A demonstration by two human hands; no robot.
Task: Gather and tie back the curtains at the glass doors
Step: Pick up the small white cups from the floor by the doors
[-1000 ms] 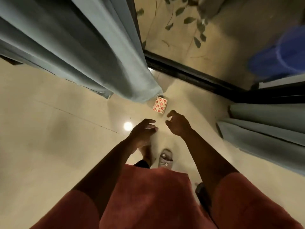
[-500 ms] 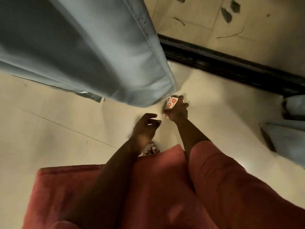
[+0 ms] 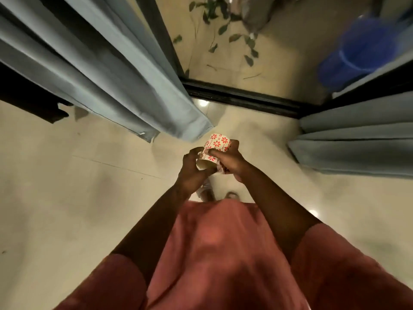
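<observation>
A white roll of ribbon with red flower prints (image 3: 215, 145) is held up in front of me, between both hands. My right hand (image 3: 228, 161) grips it from the right, thumb across its side. My left hand (image 3: 192, 168) curls round its lower left edge. The left grey-blue curtain (image 3: 116, 70) hangs in folds from the upper left, its hem just beyond the roll. The right curtain (image 3: 357, 139) lies bunched at the right edge. Between them runs the black track of the glass doors (image 3: 241, 97).
Beyond the door track lie a tiled floor with a trailing leafy plant (image 3: 223, 25) and a blue bucket (image 3: 362, 50). A dark object (image 3: 31, 101) sits behind the left curtain. My feet (image 3: 216, 194) stand on glossy beige tiles below my hands.
My right hand picked the ribbon roll up off the floor and raised it. My left hand came over and took hold of it too. My view rose from the crouch.
</observation>
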